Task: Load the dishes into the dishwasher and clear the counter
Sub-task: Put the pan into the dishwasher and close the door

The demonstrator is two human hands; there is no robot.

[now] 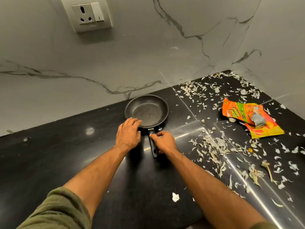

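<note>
A small black frying pan (148, 110) sits on the black counter (66, 154) close to the marble back wall, its handle pointing toward me. My left hand (127, 133) lies over the pan's near rim, fingers fairly straight and touching the edge. My right hand (164, 142) curls around the black handle, thumb and fingers on either side of it. The pan looks empty inside. An orange and green snack wrapper (247, 119) lies open on the counter to the right.
Pale vegetable peels and scraps (214, 146) litter the right half of the counter up to the corner. A white crumpled bit (175, 197) lies near the front. A wall socket (89, 14) is above left. Marble walls meet at the right corner.
</note>
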